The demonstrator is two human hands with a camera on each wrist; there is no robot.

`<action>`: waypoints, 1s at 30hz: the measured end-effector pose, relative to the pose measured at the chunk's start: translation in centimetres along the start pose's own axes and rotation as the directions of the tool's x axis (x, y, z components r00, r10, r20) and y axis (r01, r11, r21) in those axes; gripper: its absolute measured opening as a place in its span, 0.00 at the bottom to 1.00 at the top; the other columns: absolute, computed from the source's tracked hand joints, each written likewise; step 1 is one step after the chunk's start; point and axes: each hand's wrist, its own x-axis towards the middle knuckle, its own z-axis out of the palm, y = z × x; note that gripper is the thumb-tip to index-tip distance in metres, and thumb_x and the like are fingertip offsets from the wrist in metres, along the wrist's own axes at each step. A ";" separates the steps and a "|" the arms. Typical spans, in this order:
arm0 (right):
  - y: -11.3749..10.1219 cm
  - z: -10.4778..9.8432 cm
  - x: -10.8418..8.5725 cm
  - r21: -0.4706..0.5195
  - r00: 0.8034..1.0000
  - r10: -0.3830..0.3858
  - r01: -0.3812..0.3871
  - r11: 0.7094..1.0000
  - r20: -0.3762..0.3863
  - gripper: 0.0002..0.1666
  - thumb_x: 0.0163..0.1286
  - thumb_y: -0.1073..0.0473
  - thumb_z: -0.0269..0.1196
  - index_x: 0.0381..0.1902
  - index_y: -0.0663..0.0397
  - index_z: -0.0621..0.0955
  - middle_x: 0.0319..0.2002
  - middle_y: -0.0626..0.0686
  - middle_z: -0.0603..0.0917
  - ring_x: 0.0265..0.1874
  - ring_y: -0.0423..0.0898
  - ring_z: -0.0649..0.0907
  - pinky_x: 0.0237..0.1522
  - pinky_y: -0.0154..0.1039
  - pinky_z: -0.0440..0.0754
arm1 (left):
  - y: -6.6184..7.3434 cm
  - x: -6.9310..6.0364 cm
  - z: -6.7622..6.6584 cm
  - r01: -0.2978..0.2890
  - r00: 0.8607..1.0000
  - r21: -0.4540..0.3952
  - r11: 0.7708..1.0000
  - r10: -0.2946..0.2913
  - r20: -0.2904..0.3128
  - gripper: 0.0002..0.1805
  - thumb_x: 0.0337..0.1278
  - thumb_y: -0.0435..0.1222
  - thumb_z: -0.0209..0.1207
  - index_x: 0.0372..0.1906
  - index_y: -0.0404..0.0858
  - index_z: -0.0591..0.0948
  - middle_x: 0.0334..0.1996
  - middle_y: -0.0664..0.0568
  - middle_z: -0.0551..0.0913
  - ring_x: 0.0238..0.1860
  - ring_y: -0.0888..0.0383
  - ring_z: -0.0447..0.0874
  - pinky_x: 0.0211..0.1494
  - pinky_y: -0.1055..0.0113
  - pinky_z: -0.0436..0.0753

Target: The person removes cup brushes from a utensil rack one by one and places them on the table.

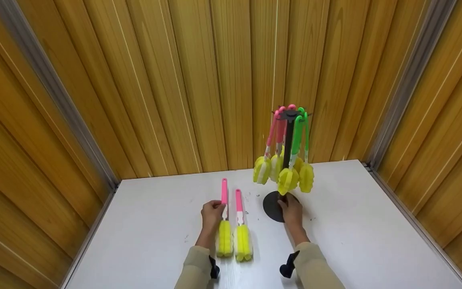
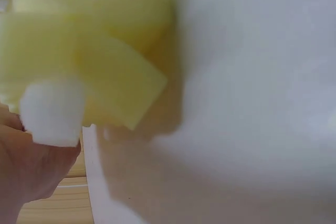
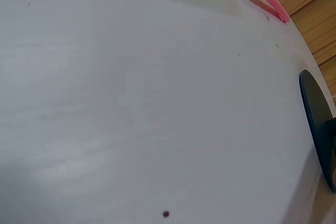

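Sponge head (image 2: 79, 45), yellow with white segments: near, blurred, casting a shadow (image 2: 167, 109) on the white tabletop (image 2: 262, 103). Left hand (image 2: 34, 163): beyond it, partly hidden; grip not determinable. Wood-grain panelling (image 2: 58, 204) noted far, past the tabletop's edge.

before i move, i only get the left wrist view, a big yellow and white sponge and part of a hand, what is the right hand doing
Observer: In the head view, the right hand grips a black stand low on its pole.
Operator: ok, anything on that stand
Observer: Yes, pink-handled brushes and green-handled brushes hang from its top.
Operator: and the left hand, what colour is the handle it is on
Observer: Pink; it holds the brush near the bottom of its pink handle.
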 end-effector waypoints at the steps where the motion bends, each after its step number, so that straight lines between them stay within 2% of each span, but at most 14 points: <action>1: 0.0 0.0 -0.1 -0.003 1.000 -0.002 0.002 1.000 -0.005 0.21 0.74 0.64 0.63 0.61 0.68 0.76 0.59 0.67 0.81 0.61 0.64 0.78 0.63 0.58 0.75 | -0.1 -0.1 0.1 -0.003 1.000 -0.002 1.000 0.003 0.000 0.11 0.69 0.31 0.61 0.48 0.27 0.83 0.36 0.41 0.84 0.33 0.49 0.81 0.32 0.67 0.80; 4: 0.0 0.1 -0.2 -0.015 1.000 -0.014 0.013 1.000 -0.016 0.20 0.73 0.64 0.63 0.59 0.69 0.77 0.56 0.67 0.82 0.58 0.64 0.79 0.61 0.58 0.76 | -0.4 -0.2 0.3 0.008 1.000 -0.004 1.000 -0.008 0.000 0.10 0.69 0.31 0.61 0.48 0.27 0.83 0.34 0.41 0.83 0.31 0.50 0.80 0.32 0.67 0.79; 8: -0.1 0.0 -0.3 -0.014 1.000 -0.004 0.004 1.000 0.002 0.20 0.74 0.64 0.63 0.59 0.68 0.77 0.57 0.67 0.82 0.59 0.64 0.79 0.63 0.58 0.75 | -0.7 -0.5 0.5 0.062 0.998 0.004 0.998 -0.062 0.014 0.11 0.70 0.32 0.60 0.49 0.27 0.83 0.35 0.43 0.83 0.33 0.52 0.79 0.35 0.66 0.80; 15: 0.0 0.2 -0.2 -0.020 1.000 -0.008 0.008 1.000 0.001 0.15 0.74 0.64 0.63 0.54 0.65 0.78 0.55 0.65 0.83 0.58 0.63 0.79 0.62 0.58 0.76 | -0.5 -0.6 -0.1 0.103 0.994 -0.041 0.994 -0.102 0.031 0.11 0.71 0.32 0.59 0.49 0.27 0.83 0.36 0.39 0.82 0.32 0.51 0.79 0.34 0.65 0.81; 18: 0.0 0.2 -0.1 -0.038 1.000 -0.008 0.008 0.999 -0.006 0.13 0.74 0.64 0.63 0.52 0.64 0.78 0.54 0.65 0.83 0.57 0.63 0.80 0.61 0.59 0.76 | -0.4 -0.7 -0.3 0.135 0.991 -0.056 0.989 -0.133 0.032 0.12 0.70 0.33 0.60 0.51 0.28 0.82 0.38 0.41 0.82 0.34 0.52 0.79 0.37 0.65 0.81; 22: 0.0 0.1 0.1 -0.044 1.000 0.003 -0.003 0.999 0.002 0.14 0.74 0.63 0.62 0.54 0.65 0.77 0.56 0.65 0.82 0.58 0.63 0.79 0.63 0.58 0.75 | -0.6 -1.1 -0.4 0.168 0.986 -0.068 0.983 -0.166 0.033 0.13 0.71 0.34 0.60 0.53 0.29 0.82 0.41 0.41 0.83 0.38 0.51 0.80 0.41 0.64 0.82; 27: 0.0 0.0 0.0 -0.026 1.000 -0.010 0.010 1.000 0.007 0.19 0.74 0.63 0.62 0.59 0.66 0.77 0.59 0.66 0.81 0.61 0.64 0.78 0.65 0.58 0.74 | -1.0 -1.5 -0.2 0.166 0.986 -0.091 0.982 -0.164 0.028 0.13 0.71 0.34 0.59 0.52 0.29 0.81 0.42 0.40 0.83 0.40 0.49 0.81 0.42 0.62 0.83; 30: 0.1 0.0 -0.1 -0.021 1.000 -0.013 0.013 1.000 0.003 0.20 0.74 0.64 0.63 0.60 0.67 0.77 0.59 0.67 0.81 0.61 0.65 0.78 0.64 0.59 0.74 | -1.3 -1.5 0.1 0.133 0.991 -0.067 0.989 -0.132 0.022 0.13 0.71 0.34 0.59 0.52 0.27 0.81 0.40 0.40 0.83 0.37 0.51 0.81 0.40 0.63 0.82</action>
